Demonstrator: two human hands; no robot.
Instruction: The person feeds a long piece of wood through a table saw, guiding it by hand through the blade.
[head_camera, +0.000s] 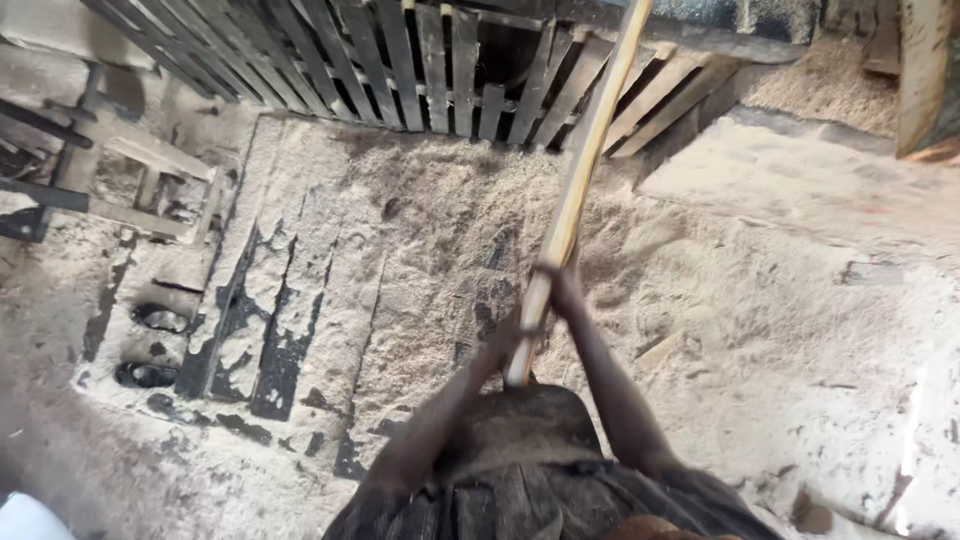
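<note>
A long pale wooden pole runs up the middle, slanting from the person's waist toward the slatted wooden frame at the top. Both hands are on it: the right hand clenched round the shaft higher up, the left hand gripping just below, near its lower end. Beneath lies a floor thick with pale sawdust, dark boards showing through at left.

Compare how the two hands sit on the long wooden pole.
The right hand grips higher up the wooden pole; the left hand grips lower, close to its near end. The right forearm comes in steeply from the right, the left forearm from the lower left. Both are closed around the same pole.
</note>
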